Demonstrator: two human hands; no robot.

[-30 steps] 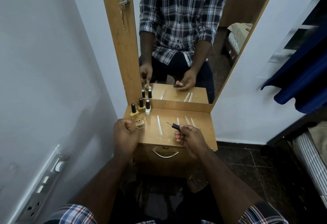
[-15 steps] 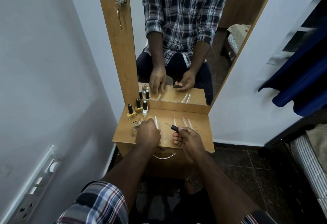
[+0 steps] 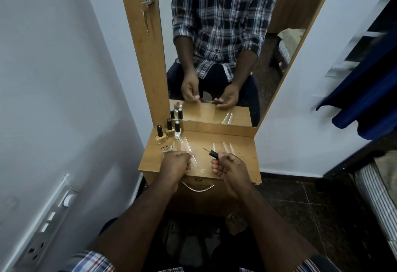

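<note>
My right hand (image 3: 232, 170) pinches the black cap of a nail polish brush (image 3: 212, 154), its thin brush pointing up-left over the small wooden dressing table (image 3: 238, 140). My left hand (image 3: 175, 163) rests curled at the table's front left; the mirror shows its fingertips pinching a small clear nail tip. Just beyond its knuckles stands the open nail polish bottle (image 3: 167, 149), uncapped. Several clear nail tips (image 3: 227, 147) lie on the tabletop.
Three capped polish bottles stand at the back left: two yellow (image 3: 160, 137) (image 3: 169, 130) and one pale (image 3: 177, 132). A tall mirror (image 3: 214, 35) rises behind. A drawer handle (image 3: 198, 189) sits below the top. A switch panel (image 3: 49, 218) is on the left wall, a bed (image 3: 382, 185) at the right.
My left hand left the open bottle, reached right to the clear nail tips, and has drawn back a little towards the front edge. The right hand kept holding the brush.
</note>
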